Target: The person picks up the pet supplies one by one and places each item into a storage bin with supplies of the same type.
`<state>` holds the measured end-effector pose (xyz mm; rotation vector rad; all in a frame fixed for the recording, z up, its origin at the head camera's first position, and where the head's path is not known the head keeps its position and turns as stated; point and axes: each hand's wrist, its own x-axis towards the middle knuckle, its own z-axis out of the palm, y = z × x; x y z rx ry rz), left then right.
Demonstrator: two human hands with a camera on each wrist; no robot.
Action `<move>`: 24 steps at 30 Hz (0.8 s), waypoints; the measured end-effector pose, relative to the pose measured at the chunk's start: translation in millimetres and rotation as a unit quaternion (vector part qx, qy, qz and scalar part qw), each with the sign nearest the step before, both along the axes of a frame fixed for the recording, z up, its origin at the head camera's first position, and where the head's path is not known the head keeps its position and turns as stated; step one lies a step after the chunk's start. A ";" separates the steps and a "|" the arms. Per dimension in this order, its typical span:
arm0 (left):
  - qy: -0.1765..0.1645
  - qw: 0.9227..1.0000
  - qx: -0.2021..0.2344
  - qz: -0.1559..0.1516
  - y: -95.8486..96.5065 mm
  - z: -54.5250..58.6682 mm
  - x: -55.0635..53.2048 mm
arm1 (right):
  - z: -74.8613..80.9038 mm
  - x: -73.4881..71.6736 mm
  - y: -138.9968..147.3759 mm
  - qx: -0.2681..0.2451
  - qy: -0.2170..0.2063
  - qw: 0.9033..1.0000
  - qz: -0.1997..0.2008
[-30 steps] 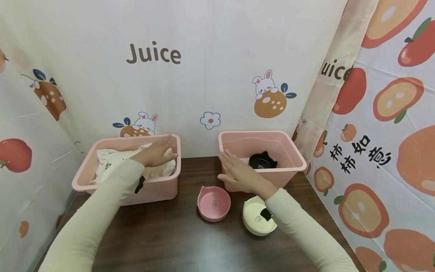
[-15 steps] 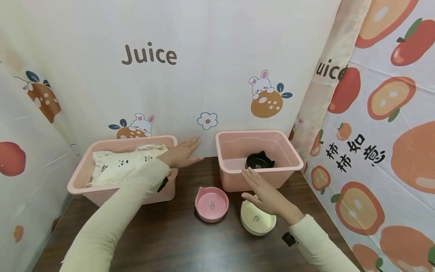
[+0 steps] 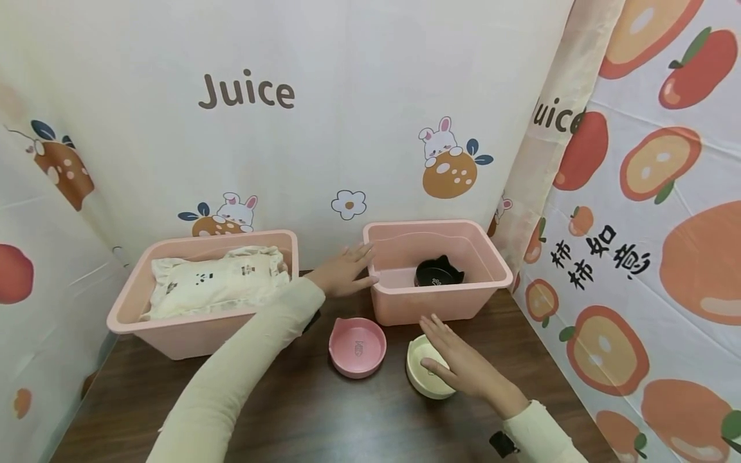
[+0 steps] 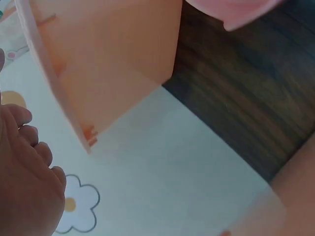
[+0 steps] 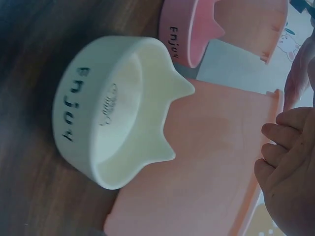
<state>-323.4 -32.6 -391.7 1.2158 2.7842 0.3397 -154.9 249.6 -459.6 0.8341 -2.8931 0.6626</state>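
My left hand (image 3: 344, 271) holds nothing, its fingers straight, with the fingertips right at the left rim of the right pink bin (image 3: 428, 305). Extended fingers also show on my right hand (image 3: 469, 370), which hovers over the cream cat-eared bowl (image 3: 421, 376) and partly covers it in the head view. In the right wrist view, that bowl (image 5: 74, 110) stands upright on the table and has "Enjoy" lettered on its side. A pink bowl (image 3: 357, 347) of the same shape sits to its left. Inside the right bin rests a black cat-eared bowl (image 3: 437, 273).
The left pink bin (image 3: 191, 331) contains a cream frilled cushion (image 3: 217, 283) and lies partly behind my left arm. Both bins stand at the back of the dark wooden table (image 3: 347, 424), against a printed curtain (image 3: 347, 128). Another fruit-patterned curtain (image 3: 637, 257) borders the right side.
My left hand has moved right, from over the left bin to the right bin's edge. My right hand has shifted right and nearer, from the right bin to over the cream bowl.
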 end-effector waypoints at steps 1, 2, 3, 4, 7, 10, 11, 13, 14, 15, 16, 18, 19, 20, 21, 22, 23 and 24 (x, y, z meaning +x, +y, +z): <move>0.000 1.000 0.004 0.000 2.7 -2.4 -0.4 | -1.9 1.7 0.5 -0.002 0.001 1.000 -0.001; 0.000 1.000 0.005 0.002 5.3 -5.1 -1.2 | -3.5 3.4 0.9 -0.004 0.002 1.000 0.001; -0.001 1.000 0.006 0.005 7.4 -8.0 -1.9 | -4.8 5.0 1.1 -0.005 0.004 1.000 0.001; 0.000 1.000 0.009 0.006 9.2 -11.0 -2.6 | -6.0 6.8 1.4 -0.005 0.007 1.000 0.000; -0.010 1.000 0.014 0.014 13.7 -17.2 -3.5 | -9.0 11.7 2.0 -0.007 0.004 1.000 -0.005; -0.020 1.000 0.014 0.020 16.9 -20.6 -4.5 | -11.5 16.1 2.7 -0.010 -0.010 1.000 -0.015; -0.024 0.999 0.013 0.022 17.9 -21.1 -4.9 | -12.5 17.4 3.2 -0.011 -0.015 1.000 -0.016; -0.028 0.999 0.013 0.025 19.2 -22.7 -6.7 | -14.5 19.8 4.0 -0.013 -0.020 1.000 -0.018; -0.032 0.999 0.017 0.026 19.4 -23.5 -7.8 | -15.5 21.0 4.6 -0.017 -0.024 0.999 -0.019; -0.034 0.999 0.018 0.028 19.5 -24.4 -9.2 | -16.6 22.0 5.0 -0.018 -0.022 0.999 -0.018; -0.037 0.999 0.020 0.030 19.5 -25.5 -10.7 | -17.5 23.0 5.3 -0.022 -0.022 0.999 -0.017; -0.041 0.998 0.027 0.033 19.3 -28.1 -13.6 | -19.7 25.1 5.8 -0.024 -0.014 0.999 -0.016; -0.043 0.998 0.029 0.034 18.3 -29.3 -14.9 | -20.9 25.7 5.4 -0.024 -0.009 1.000 -0.015; -0.044 0.998 0.031 0.034 17.6 -30.7 -16.2 | -21.8 26.2 5.1 -0.025 -0.006 1.000 -0.013; -0.044 0.998 0.031 0.034 17.0 -31.8 -17.2 | -22.6 26.7 4.6 -0.025 -0.002 1.000 -0.011; -0.046 0.998 0.033 0.034 16.7 -32.7 -18.0 | -23.3 27.3 4.3 -0.027 -0.001 1.000 -0.008; -0.046 0.998 0.033 0.032 16.4 -33.5 -18.8 | -23.9 27.7 3.9 -0.026 0.000 1.000 -0.007; -0.045 0.998 0.034 0.030 16.2 -34.1 -19.3 | -24.4 28.0 3.7 -0.025 0.000 1.000 -0.006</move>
